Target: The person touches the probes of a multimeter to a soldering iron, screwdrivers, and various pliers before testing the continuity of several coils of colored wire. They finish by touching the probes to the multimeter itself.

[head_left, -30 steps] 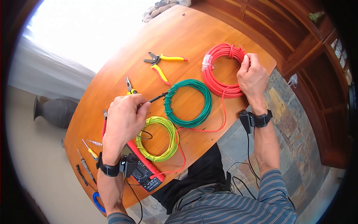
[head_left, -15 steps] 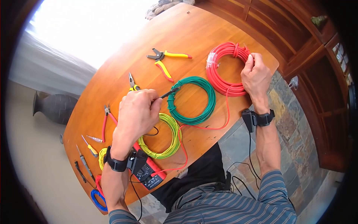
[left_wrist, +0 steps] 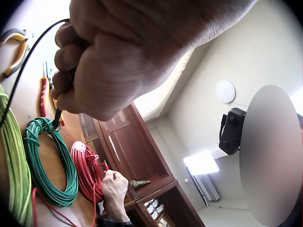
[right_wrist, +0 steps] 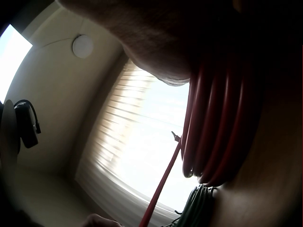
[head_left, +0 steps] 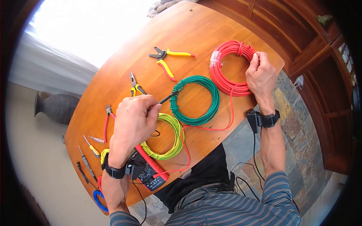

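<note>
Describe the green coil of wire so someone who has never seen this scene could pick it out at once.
On the wooden table, find the row of three large coils. The green coil is the middle one, between the yellow-green coil and the red coil. It alone is plain green, and the black probe in the left hand points at its tied edge.

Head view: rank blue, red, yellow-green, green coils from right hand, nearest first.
1. Red coil, at the right hand.
2. Green coil, left of red.
3. Yellow-green coil, lower left of green.
4. Blue coil, far lower left.
</note>
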Demonstrator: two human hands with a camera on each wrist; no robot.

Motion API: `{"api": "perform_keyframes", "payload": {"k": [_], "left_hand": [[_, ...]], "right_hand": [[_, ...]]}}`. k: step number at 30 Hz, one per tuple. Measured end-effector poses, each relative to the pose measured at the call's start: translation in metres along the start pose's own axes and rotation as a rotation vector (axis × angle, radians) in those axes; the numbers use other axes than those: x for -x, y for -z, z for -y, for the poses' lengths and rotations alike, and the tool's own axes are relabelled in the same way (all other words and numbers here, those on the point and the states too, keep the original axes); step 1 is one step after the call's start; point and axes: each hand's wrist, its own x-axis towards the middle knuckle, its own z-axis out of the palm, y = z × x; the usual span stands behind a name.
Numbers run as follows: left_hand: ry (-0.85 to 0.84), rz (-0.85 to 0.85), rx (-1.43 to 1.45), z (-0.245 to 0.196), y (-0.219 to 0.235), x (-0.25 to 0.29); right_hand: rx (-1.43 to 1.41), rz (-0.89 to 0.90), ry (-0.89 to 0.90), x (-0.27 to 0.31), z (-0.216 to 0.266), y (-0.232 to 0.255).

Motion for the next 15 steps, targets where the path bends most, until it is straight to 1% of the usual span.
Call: {"api": "perform_keyframes", "payload": {"k": [3,5,15], "left_hand": [[0.003,0.001,-0.045,0.003,0.005,0.003],[-0.045,0.004,-0.098,0.008,0.005,0.005],[-0.029,0.009,-0.013,0.011,0.005,0.007]], "right_hand": [[0.012,-0.009,0.009,0.000,-0.001,-0.001],[0.019,-0.009,0.009,0.000,-0.002,-0.002],[0.013,-0.007,0.011,0.000,0.000,0.000]]}}
